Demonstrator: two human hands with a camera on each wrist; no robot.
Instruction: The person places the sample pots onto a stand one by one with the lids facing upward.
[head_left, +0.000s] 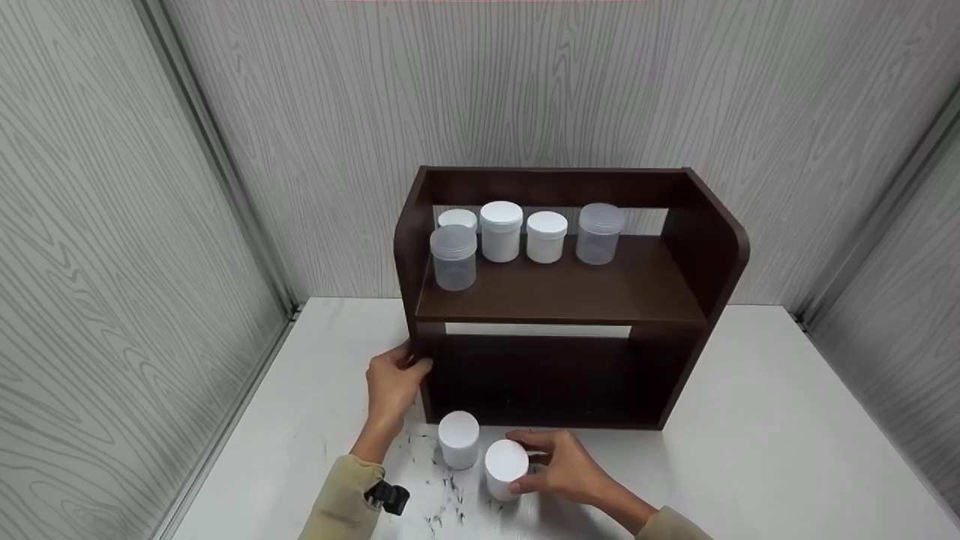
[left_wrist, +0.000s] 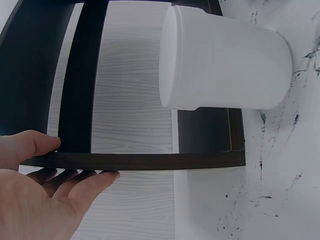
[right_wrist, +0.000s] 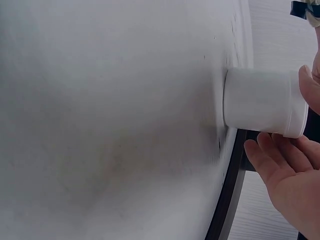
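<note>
My left hand (head_left: 391, 382) grips the left side panel of a dark brown two-tier shelf (head_left: 562, 300); in the left wrist view its thumb (left_wrist: 37, 144) lies on one face and the fingers on the other. My right hand (head_left: 566, 465) holds a white lidded jar (head_left: 506, 469) upright on the table, thumb and fingers on either side of it. The right wrist view shows that jar (right_wrist: 260, 100) from the side, thumb by the lid. A second white jar (head_left: 459, 441) stands just left of it, before the shelf's front edge, and fills much of the left wrist view.
On the upper tier stand several jars: white ones such as the tall jar (head_left: 501, 232) in the middle, and translucent ones at the left front (head_left: 454, 259) and right (head_left: 598, 236). The white table (head_left: 750, 450) has dark marks near the jars. Grey wood-grain panels (head_left: 525, 90) enclose it.
</note>
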